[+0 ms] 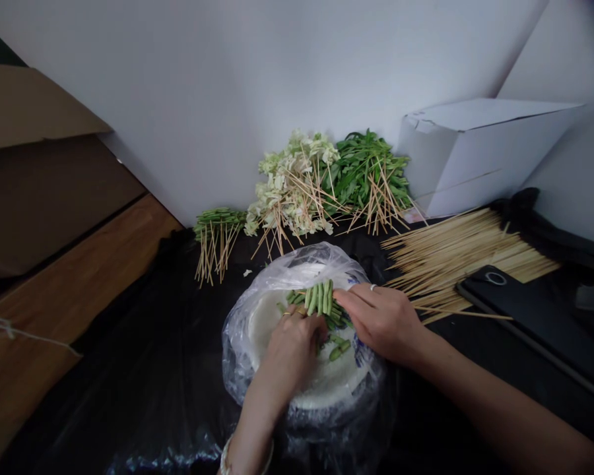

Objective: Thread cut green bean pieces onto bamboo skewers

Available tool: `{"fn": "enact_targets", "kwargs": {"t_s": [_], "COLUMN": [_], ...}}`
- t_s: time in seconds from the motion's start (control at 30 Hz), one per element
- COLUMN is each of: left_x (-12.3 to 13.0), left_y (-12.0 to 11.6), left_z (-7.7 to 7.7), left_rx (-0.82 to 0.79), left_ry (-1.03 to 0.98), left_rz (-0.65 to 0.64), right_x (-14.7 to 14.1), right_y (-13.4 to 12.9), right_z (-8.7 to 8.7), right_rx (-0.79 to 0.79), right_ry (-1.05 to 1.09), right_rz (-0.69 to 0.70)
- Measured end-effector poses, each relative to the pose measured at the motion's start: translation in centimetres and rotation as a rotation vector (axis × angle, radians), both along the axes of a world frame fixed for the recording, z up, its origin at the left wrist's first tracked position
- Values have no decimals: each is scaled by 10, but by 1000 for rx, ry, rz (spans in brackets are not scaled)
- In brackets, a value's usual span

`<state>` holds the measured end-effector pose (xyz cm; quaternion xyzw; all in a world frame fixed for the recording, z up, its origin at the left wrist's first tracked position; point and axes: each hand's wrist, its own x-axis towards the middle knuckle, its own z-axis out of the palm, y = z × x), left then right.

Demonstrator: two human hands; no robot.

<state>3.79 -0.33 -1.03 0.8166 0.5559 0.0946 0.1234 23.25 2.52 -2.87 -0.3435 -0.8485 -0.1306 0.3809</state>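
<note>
The fingers of the left hand (291,340) are curled around a row of cut green bean pieces (321,298), which stand side by side above the bowl (321,396). The fingers of the right hand (389,323) are closed on a wooden skewer (465,313) at the right end of this row; its tail extends past the hand to the edge of the phone (534,330). The hand hides the grip point, so I cannot tell how far the skewer enters the row. Loose bean pieces (339,349) lie in the bowl, below the hands. A clear plastic bag (235,349) surrounds the bowl, which rests on a black plastic sheet (168,369). Right of the bowl, a spread of bare skewers (455,254) lies fanned, partly beneath the phone. Behind the bowl, along the wall (218,86), I count three skewered groups from left to right: green stalks (220,216), pale leafy pieces (287,175) and dark green leaves (359,171). The last group adjoins a white box (499,152).
</note>
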Motion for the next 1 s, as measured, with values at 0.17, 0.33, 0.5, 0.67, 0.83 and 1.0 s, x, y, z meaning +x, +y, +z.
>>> {"fn": "enact_targets", "kwargs": {"t_s": [0.17, 0.33, 0.5, 0.67, 0.83, 1.0], "left_x": [-1, 0, -4, -10, -19, -22], "left_y": [-3, -3, 2, 1, -5, -4], "left_z": [1, -1, -3, 1, 0, 3], "left_rx": [-8, 0, -24, -106, -207, -205], "left_ry": [49, 99, -12, -293, -632, -859], "left_rz": [-42, -46, -5, 134, 254, 335], "right_x": [0, 0, 0, -1, 0, -1], "right_y": [0, 0, 0, 0, -1, -1], "right_z": [2, 3, 1, 1, 2, 0], "right_rx": [11, 13, 5, -24, -36, -51], "right_ry": [0, -4, 0, 57, 72, 82], "right_rz": [1, -6, 0, 15, 31, 62]}}
